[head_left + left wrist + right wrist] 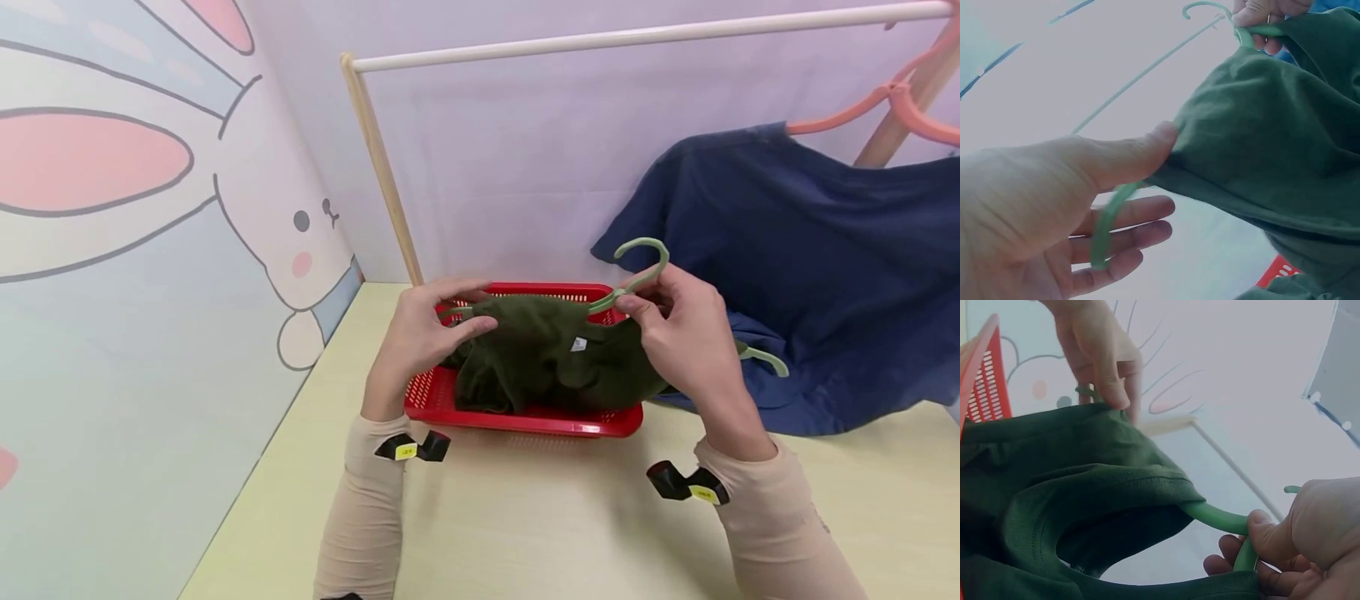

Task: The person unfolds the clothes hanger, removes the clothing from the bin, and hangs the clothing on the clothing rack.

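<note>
A dark green T-shirt (532, 358) hangs on a light green hanger (643, 241), in front of and partly above a red basket (517, 422). With thumb and fingers my right hand (686, 333) pinches the hanger just below its hook, at the neckline. At the left shoulder, my left hand (420, 333) has its thumb on the shirt's edge and its fingers behind. In the left wrist view, the hanger's end (1105, 231) sticks out of the shirt (1266, 131) between thumb and fingers. The hanger's other end (768, 360) shows beyond the right hand.
Behind stands a rack with a white rail (652, 35) and wooden posts. At right, a navy T-shirt (795, 225) hangs from a coral hanger (903, 104), its lower part lying on the pale yellow table (517, 517). A wall with a rabbit drawing (150, 350) borders the left side.
</note>
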Available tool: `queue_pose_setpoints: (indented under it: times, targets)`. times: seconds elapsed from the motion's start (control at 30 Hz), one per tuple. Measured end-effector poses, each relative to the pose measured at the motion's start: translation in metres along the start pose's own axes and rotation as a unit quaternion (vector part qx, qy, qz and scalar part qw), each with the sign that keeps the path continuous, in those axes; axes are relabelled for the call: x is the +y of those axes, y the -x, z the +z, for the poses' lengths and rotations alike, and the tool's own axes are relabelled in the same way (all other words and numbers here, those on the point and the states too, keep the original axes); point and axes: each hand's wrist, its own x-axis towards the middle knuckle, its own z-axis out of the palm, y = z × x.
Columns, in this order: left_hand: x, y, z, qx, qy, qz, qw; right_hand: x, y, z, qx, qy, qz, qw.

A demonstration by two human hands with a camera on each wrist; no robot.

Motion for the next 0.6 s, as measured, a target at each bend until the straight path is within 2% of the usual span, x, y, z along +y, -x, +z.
queue_pose_setpoints:
  times: [0.2, 0.47, 0.6]
  targets:
    - [0.002, -0.002, 0.005, -0.009, 0.009, -0.009, 0.9999, 0.000, 0.000, -0.004, 0.006, -0.010, 0.004, 0.9999]
    - [0.001, 0.000, 0.002, 0.033, 0.005, -0.024, 0.9992, 0.002, -0.003, -0.008, 0.006, -0.030, -0.030, 0.9991]
    - [-0.003, 0.002, -0.008, 0.052, 0.019, -0.029, 0.9981, 0.011, -0.007, -0.022, 0.013, -0.022, -0.043, 0.9988]
